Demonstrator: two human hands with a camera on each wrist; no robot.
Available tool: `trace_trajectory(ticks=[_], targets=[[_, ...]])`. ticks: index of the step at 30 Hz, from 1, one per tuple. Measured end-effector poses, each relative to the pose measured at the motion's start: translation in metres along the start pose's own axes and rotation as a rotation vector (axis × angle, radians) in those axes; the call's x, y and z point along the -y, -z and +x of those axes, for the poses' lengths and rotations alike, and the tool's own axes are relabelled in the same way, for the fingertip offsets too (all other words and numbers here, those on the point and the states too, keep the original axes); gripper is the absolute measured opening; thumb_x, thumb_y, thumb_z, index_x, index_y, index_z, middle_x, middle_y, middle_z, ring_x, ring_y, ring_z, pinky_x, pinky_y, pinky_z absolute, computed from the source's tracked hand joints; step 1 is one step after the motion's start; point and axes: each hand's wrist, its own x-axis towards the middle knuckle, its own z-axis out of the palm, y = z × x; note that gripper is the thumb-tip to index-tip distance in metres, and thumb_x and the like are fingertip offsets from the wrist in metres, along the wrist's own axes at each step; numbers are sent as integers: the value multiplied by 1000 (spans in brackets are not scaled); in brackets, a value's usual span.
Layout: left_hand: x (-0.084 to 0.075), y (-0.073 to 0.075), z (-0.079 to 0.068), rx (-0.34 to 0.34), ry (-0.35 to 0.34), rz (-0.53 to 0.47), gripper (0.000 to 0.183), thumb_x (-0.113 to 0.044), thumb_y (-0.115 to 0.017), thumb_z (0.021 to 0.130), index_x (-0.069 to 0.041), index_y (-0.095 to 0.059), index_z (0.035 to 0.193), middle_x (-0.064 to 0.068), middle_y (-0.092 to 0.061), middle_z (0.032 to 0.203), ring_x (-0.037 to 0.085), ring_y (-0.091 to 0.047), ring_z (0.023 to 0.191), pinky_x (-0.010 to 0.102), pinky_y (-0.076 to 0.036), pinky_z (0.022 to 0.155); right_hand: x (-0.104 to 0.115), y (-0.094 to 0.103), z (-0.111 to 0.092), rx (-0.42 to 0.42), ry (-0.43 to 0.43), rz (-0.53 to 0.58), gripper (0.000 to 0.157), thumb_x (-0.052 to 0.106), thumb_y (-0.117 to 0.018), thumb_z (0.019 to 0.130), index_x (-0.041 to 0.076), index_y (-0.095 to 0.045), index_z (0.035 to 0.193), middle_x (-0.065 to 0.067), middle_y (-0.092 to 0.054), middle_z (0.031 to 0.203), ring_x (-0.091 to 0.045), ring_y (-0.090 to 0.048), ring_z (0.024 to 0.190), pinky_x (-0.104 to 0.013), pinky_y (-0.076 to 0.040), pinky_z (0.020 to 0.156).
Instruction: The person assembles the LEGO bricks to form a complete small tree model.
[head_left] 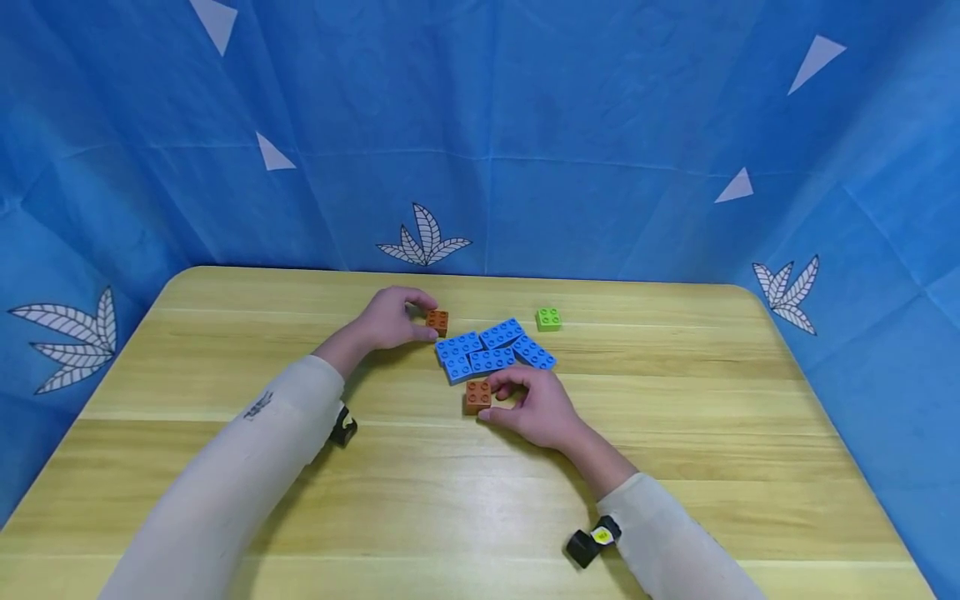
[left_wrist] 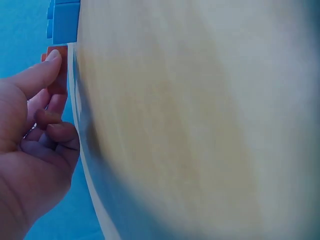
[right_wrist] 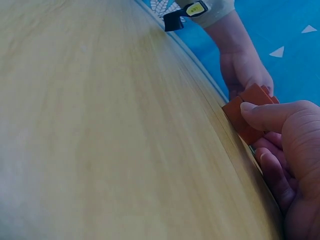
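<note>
Pinches a square, four-studded reddish-brown plastic block (head_left: 477, 398) between thumb and fingers of the right hand (head_left: 536, 408), just on the near side of five blue, studded plastic bricks (head_left: 491, 360) clustered flat. Pinches a matching reddish-brown plastic block (head_left: 437, 322) with the left hand (head_left: 393, 318), beside the cluster's far left end. Has a small, square lime-green studded brick (head_left: 549, 318) beyond the cluster, to the right. Wears pale sleeves (head_left: 225, 475). Works at a smooth, wood-grained tabletop (head_left: 712, 400) with rounded far corners, before a creased blue cloth (head_left: 562, 100) printed with white triangles and veined leaves.
</note>
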Motion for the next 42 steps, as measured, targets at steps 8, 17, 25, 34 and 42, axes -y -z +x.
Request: trace_trajectory(ticks=[8, 17, 25, 34, 42], targets=[[-5, 5, -21, -84, 56, -149, 41, -23, -87, 81, -13, -70, 116, 4, -63, 114, 26, -53, 74, 38, -47, 63, -1, -1, 1, 3, 1, -9, 33, 19, -89, 76, 10, -74, 104, 4, -66, 92, -15, -61, 86, -31, -53, 65], [-28, 0, -48, -117, 3, -188, 39, -23, -87, 80, -15, -71, 114, 12, -58, 84, 24, -47, 56, 32, -38, 48, 0, 0, 1, 1, -4, -3, 33, 20, -89, 77, 11, -74, 105, 4, -66, 92, -16, -61, 85, -31, -53, 65], [-43, -12, -65, -79, -23, -231, 39, -21, -88, 79, -14, -72, 114, 8, -50, 68, 22, -44, 55, 31, -35, 47, -1, 1, 2, -1, -1, -7, 33, 18, -89, 76, 10, -75, 104, 4, -66, 92, -16, -62, 85, -31, -53, 64], [-53, -27, -75, 2, -65, -219, 38, -21, -88, 79, -13, -72, 113, 3, -47, 63, 19, -42, 55, 30, -34, 49, -1, 0, 3, -8, 5, 20, 32, 16, -89, 75, 8, -75, 103, 2, -67, 92, -17, -62, 85, -31, -54, 62], [-57, -40, -78, 56, -116, -215, 34, -18, -88, 79, -13, -73, 110, 9, -54, 76, 18, -41, 55, 29, -34, 51, -1, 0, 2, 0, 4, 30, 33, 16, -89, 76, 8, -75, 104, 2, -66, 92, -17, -62, 85, -31, -54, 62]])
